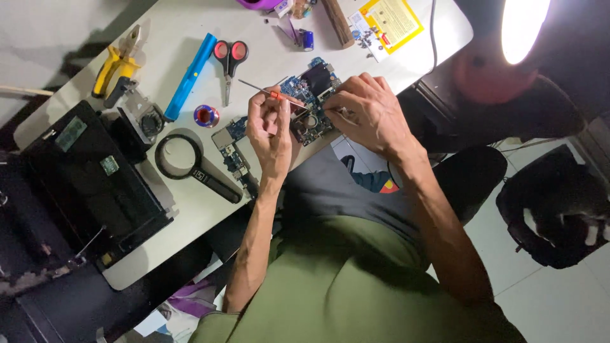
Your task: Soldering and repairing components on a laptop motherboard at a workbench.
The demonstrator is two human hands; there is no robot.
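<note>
Circuit board sits at the table edge, right in front of the person, and is mostly covered by both hands. Only the blue top corner and a dark chip area show. A second, smaller board strip lies just left of it, its lower end cut off by the left forearm.

Left hand: fingers curled, thumb and forefinger pinched shut on a thin screwdriver with an orange grip. The shaft angles up-left away from the circuit board; the tip end over the board is hard to make out.

Right hand: palm down on the right side of the circuit board, fingers bent and pressed onto it. Can't tell whether it pinches anything, since the fingertips hide the contact point.

Left of the circuit board: red-handled scissors, blue tool bar, small round tin, black magnifying glass, yellow pliers, and an opened black laptop shell partly in shadow.

Above the circuit board: small blue battery, yellow leaflet, and clutter cut off by the frame. Lamp far right of the board, blown out.
</note>
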